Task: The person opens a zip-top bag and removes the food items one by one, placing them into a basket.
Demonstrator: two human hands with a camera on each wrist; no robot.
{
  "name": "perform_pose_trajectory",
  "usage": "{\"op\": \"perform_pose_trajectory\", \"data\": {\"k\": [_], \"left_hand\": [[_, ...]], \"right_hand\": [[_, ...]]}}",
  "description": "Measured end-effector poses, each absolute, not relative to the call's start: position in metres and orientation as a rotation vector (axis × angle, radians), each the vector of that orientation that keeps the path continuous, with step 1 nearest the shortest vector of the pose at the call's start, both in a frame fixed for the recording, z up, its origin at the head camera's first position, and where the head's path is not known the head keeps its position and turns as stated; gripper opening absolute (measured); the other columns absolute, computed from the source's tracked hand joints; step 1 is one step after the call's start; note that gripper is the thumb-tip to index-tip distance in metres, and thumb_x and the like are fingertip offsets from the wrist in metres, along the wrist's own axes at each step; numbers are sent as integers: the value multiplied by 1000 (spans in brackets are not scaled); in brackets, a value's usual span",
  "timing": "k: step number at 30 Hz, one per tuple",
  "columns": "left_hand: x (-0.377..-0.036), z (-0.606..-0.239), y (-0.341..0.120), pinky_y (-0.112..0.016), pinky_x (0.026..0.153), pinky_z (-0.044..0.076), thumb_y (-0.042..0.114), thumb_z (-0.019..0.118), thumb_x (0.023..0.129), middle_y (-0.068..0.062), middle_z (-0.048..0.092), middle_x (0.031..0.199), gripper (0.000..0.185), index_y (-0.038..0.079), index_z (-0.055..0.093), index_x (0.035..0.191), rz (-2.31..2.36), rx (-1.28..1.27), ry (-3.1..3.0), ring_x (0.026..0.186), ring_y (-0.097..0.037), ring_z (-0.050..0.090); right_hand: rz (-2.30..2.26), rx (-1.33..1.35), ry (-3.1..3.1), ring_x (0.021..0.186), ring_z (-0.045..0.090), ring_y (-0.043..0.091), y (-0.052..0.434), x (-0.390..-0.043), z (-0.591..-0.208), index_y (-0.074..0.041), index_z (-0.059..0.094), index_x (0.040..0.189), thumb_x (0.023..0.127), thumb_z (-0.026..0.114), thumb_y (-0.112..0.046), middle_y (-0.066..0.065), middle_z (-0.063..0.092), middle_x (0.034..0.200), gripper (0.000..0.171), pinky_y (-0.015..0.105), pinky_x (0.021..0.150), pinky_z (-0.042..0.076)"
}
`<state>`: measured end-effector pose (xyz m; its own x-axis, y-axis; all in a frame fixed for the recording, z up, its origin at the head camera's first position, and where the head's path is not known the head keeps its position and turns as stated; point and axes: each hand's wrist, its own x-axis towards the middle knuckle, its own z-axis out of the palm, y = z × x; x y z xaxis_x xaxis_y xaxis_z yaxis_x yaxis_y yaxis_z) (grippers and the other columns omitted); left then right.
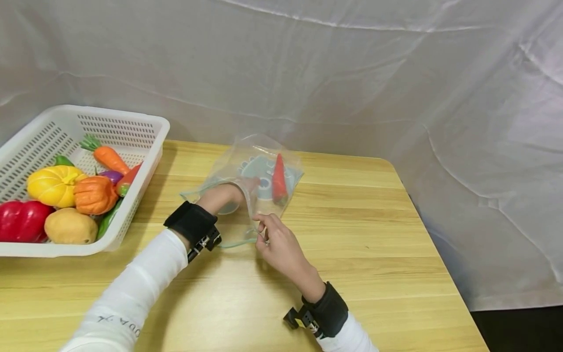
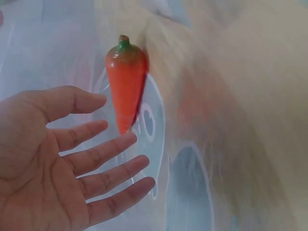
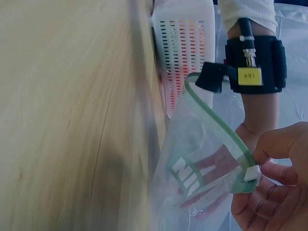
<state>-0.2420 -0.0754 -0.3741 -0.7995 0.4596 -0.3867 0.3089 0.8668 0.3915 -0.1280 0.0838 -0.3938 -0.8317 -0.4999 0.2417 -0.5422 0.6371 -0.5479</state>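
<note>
A clear zip bag (image 1: pixel 250 181) with a green zip edge lies on the wooden table (image 1: pixel 352 234). A red toy chili pepper (image 1: pixel 279 180) with a green stem lies inside it, seen close as the pepper (image 2: pixel 125 82) in the left wrist view. My left hand (image 1: pixel 239 188) reaches inside the bag, and the left hand (image 2: pixel 62 159) has straight, spread fingers just short of the pepper, holding nothing. My right hand (image 1: pixel 266 230) pinches the bag's zip edge; in the right wrist view the right hand (image 3: pixel 262 168) grips the white slider (image 3: pixel 251 173) on the green zip (image 3: pixel 216 122).
A white slotted basket (image 1: pixel 132 195) stands at the table's left with toy vegetables: a carrot (image 1: pixel 107 156), a yellow squash (image 1: pixel 54 185), an orange pumpkin (image 1: pixel 94 194), a red pepper (image 1: pixel 22 220) and a potato (image 1: pixel 70 226). A white sheet hangs behind the table.
</note>
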Motion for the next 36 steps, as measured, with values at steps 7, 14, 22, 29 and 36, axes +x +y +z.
{"op": "perform_pose_trajectory", "data": {"k": [7,14,22,29,36], "left_hand": [[-251,-373,-67,-29,69,40,7,45,89,-8,52,83,37,-4,44,124,356,544,2593,70,-19,46],[-254,-377,-64,-40,97,43,7,47,90,-18,59,109,47,-1,40,136,471,531,2597,100,-28,55],[-256,-382,-60,-56,109,27,13,47,92,-24,49,132,59,9,27,147,464,530,2674,124,-38,44],[-254,-388,-53,-63,107,24,22,42,97,-22,40,143,52,14,28,147,309,561,2829,132,-40,37],[-254,-401,-41,-58,106,32,21,50,93,-18,36,146,56,24,31,146,430,587,2882,133,-39,35]], "right_hand": [[969,899,-2769,70,52,10,83,-128,-395,-1,56,120,80,58,2,2,55,88,40,15,58,43],[964,892,-2768,69,52,9,84,-129,-395,-2,56,120,79,58,3,1,55,89,42,13,58,43],[974,885,-2772,70,54,12,84,-128,-395,-2,56,121,79,57,4,1,54,89,43,14,59,43],[973,893,-2760,70,54,11,85,-128,-394,-3,55,121,79,58,3,1,54,89,43,14,58,43],[954,897,-2748,69,52,9,87,-127,-392,-3,56,120,79,58,2,2,54,88,41,14,58,42]]}}
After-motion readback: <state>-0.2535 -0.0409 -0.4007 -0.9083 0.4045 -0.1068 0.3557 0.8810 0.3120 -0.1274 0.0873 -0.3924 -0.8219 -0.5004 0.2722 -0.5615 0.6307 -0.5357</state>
